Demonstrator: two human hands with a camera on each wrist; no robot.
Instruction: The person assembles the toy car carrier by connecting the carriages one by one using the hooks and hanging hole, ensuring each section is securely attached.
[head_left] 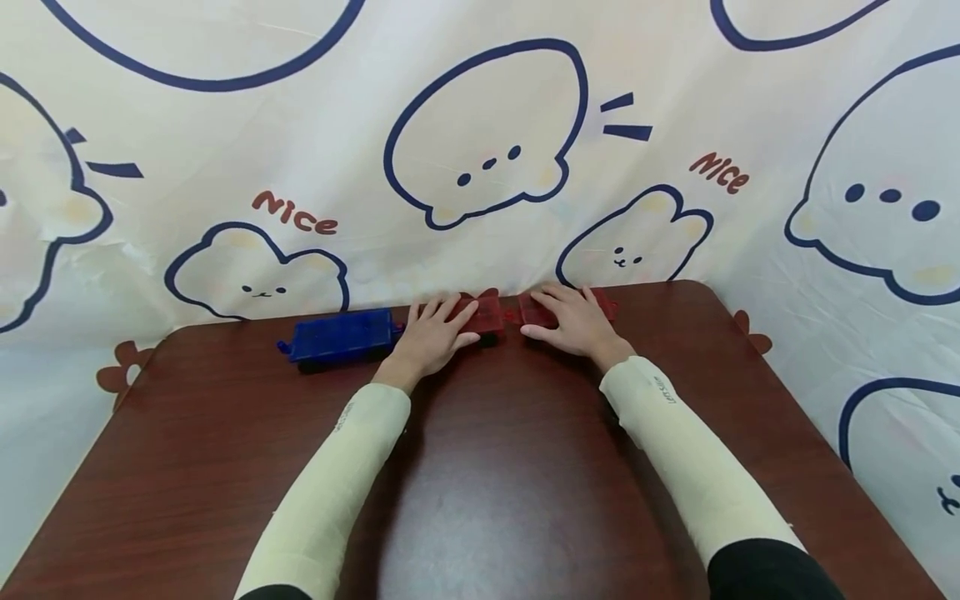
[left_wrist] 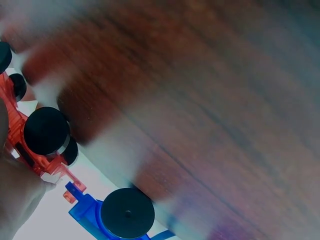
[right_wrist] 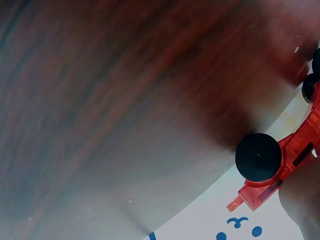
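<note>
My left hand (head_left: 435, 333) lies on top of a red toy train car (head_left: 483, 315). My fingers are mostly straight and lie over the roof, and my thumb sits along the near side. My right hand (head_left: 573, 321) lies the same way on a second red train car (head_left: 609, 308), fingers flat over the top and thumb on the near side. I cannot tell how hard either hand is pressing.

All the cars sit at the far edge of the brown wooden table (head_left: 510, 500), right by the cloth (head_left: 480, 125) with the cartoon animals on it. Each car is long from left to right, and they stand in one line along the back edge. The two red cars point their ends at each other, with a small gap between them.

A blue train car (head_left: 341, 337) stands in the same line, just to the left of my left hand. Its long side also runs left to right. From my left wrist I can see its black wheel (left_wrist: 127, 213) and the little red hook (left_wrist: 74, 189) of my red car close to the blue end. I cannot tell if they are joined. From my right wrist I can see a black wheel (right_wrist: 258, 157) under the other red car.
</note>
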